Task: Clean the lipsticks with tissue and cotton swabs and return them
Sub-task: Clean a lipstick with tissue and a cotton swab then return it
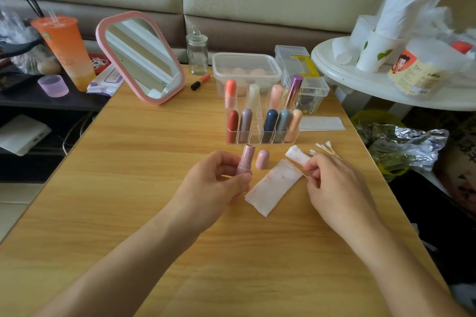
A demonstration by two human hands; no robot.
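Head view: the left hand (pixel 213 182) grips an uncapped pale pink lipstick tube (pixel 246 160), thumb and fingers curled round its base, holding it nearly upright above the light wooden bench (pixel 154 162). Its rounded pink cap (pixel 262 159) stands just beside it. The right hand (pixel 334 182) has its fingers curled at the upper corner of a folded white tissue with pink stains (pixel 273 187); I cannot tell whether it pinches anything. A small crumpled tissue piece (pixel 296 154) and white-tipped cotton swabs (pixel 325 148) lie near. Behind stands a clear acrylic organiser of lipsticks (pixel 257 133).
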